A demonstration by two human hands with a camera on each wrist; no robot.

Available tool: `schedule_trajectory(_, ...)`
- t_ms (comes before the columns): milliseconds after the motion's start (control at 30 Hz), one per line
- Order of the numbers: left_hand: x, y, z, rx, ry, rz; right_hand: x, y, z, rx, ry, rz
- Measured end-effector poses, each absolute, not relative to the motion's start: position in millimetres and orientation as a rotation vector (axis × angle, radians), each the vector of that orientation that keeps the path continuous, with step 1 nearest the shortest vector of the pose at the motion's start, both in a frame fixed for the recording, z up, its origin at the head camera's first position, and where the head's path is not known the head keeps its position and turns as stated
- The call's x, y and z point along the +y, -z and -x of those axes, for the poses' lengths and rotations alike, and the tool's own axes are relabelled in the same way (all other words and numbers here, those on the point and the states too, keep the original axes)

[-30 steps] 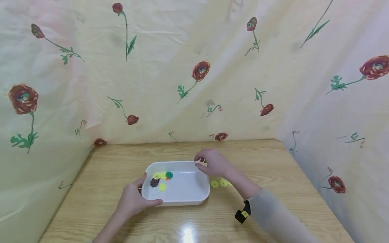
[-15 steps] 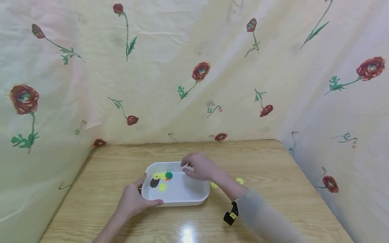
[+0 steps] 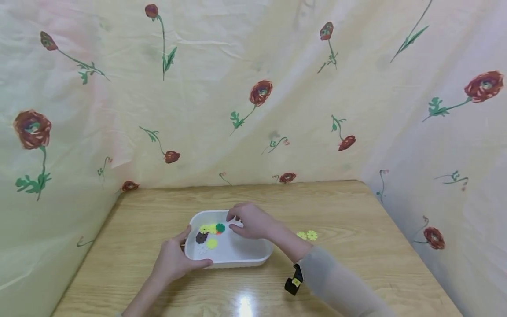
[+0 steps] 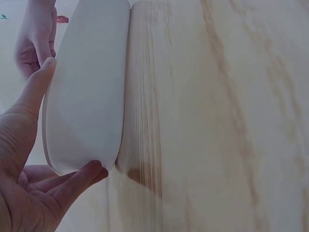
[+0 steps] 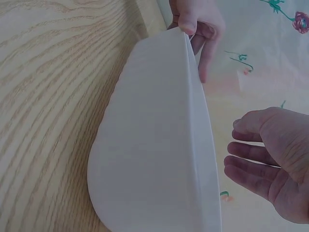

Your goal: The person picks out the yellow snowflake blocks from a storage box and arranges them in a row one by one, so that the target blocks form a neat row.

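A white plastic tray (image 3: 245,249) stands on the wooden table. My left hand (image 3: 174,256) grips its left end, thumb along the front rim and fingers round the side; the left wrist view shows the fingertips against the tray's wall (image 4: 89,92). Inside, at the left, lie flower-shaped plastic discs: yellow (image 3: 211,244), green (image 3: 220,228), dark brown (image 3: 201,238) and whitish ones (image 3: 203,249), with a bit of orange showing. Over the tray's back right part hovers my right hand (image 3: 253,221), fingers loosely bent. In the right wrist view nothing shows between its fingers (image 5: 251,153).
Two yellow flower discs (image 3: 311,235) lie on the table (image 3: 356,264) right of the tray, beside my right forearm. A black strap with a small box (image 3: 293,284) hangs at the right wrist. Flower-printed cloth (image 3: 206,110) encloses the table's back and sides.
My right hand has moved left from the tray's right rim to over its inside, nearer the discs. The forearm now covers different table discs. The left hand and tray have stayed put.
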State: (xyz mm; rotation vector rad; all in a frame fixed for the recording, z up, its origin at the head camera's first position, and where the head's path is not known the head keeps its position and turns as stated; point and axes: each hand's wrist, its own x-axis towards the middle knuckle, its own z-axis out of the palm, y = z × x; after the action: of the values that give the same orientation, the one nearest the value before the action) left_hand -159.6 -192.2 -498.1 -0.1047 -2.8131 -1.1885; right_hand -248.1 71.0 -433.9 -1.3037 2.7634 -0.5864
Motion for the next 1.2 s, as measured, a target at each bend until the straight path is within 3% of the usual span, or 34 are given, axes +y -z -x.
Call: schedule_trajectory(1200,-196,497,157,-2.784,1.235,0.161,23,458,248,2.65,0.528,1.269)
